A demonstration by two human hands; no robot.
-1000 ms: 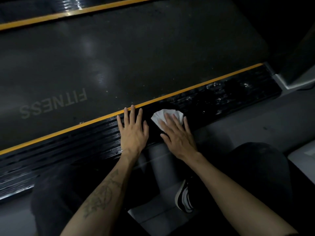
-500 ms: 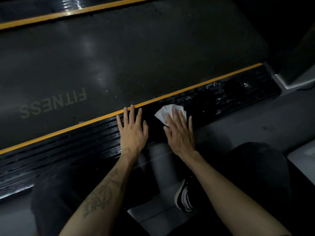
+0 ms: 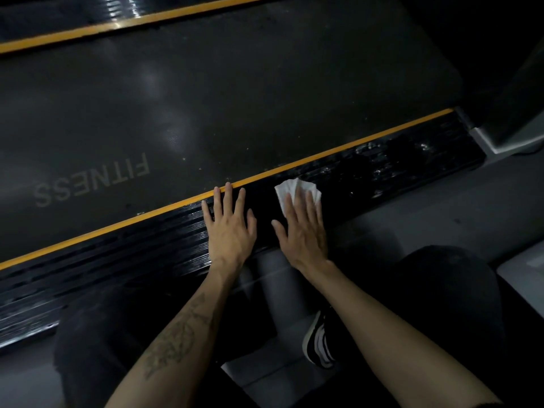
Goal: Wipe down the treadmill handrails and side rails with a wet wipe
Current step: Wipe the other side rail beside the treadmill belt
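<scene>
A black ribbed side rail (image 3: 117, 260) with an orange stripe runs diagonally along the near edge of the treadmill. A white wet wipe (image 3: 287, 188) lies on the rail. My right hand (image 3: 303, 228) presses flat on the wipe with straight fingers, covering its lower part. My left hand (image 3: 231, 228) rests flat on the rail just left of it, fingers spread, tips at the orange stripe. To the right of the wipe the rail (image 3: 397, 163) glistens wet.
The dark treadmill belt (image 3: 206, 98) printed FITNESS lies beyond the rail, with a second orange-striped rail (image 3: 147, 20) at the far side. Grey floor (image 3: 412, 219) lies on the near side. My dark-trousered knees (image 3: 450, 290) and a black-and-white shoe (image 3: 319, 340) are below.
My right hand has slid the wipe a little to the right along the rail and turned its fingers straighter. My left hand has stayed in place.
</scene>
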